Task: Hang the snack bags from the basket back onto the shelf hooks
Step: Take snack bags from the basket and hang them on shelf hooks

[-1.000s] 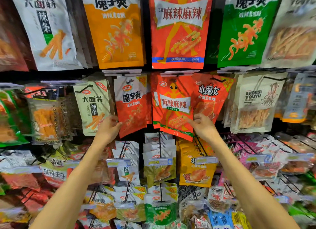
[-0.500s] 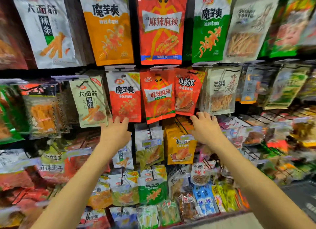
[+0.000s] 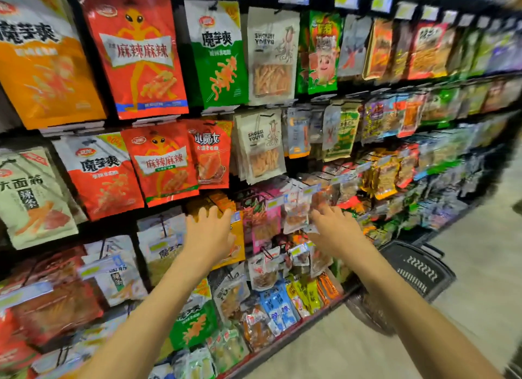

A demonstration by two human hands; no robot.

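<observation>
Both hands have dropped from the red snack bags (image 3: 163, 163), which hang on their hooks just above the left hand (image 3: 210, 233). It and the right hand (image 3: 336, 231) are empty, fingers loosely spread. The black basket (image 3: 418, 268) has come into view, low beside the right hand; another bag is probably next.

We find the shelf (image 3: 282, 341) packed: snack bags (image 3: 163, 163) hang edge to edge, price tags (image 3: 275, 202) jutting forward. Open floor (image 3: 480, 237) lies to our right, where the black basket (image 3: 415, 268) stands beside the shelf base.
</observation>
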